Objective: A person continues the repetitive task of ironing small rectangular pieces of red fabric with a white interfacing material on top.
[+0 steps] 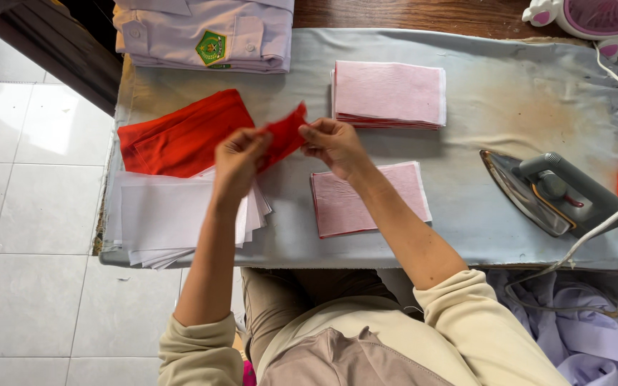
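Note:
My left hand (239,159) and my right hand (332,141) both pinch a small red fabric piece (284,134), held up above the padded ironing table (502,93). A pile of red fabric (180,136) lies just left of my hands. Under my left wrist spreads a stack of white pieces (162,218). Below my right hand rests a stack of pink-white rectangles (366,200); a second such stack (389,94) lies farther back.
An electric iron (548,191) lies on its side at the right, its white cord (588,236) trailing off the front edge. Folded pale uniform shirts (205,32) sit at the back left. A pink fan (595,18) stands at the back right. Lilac cloth (581,329) hangs below.

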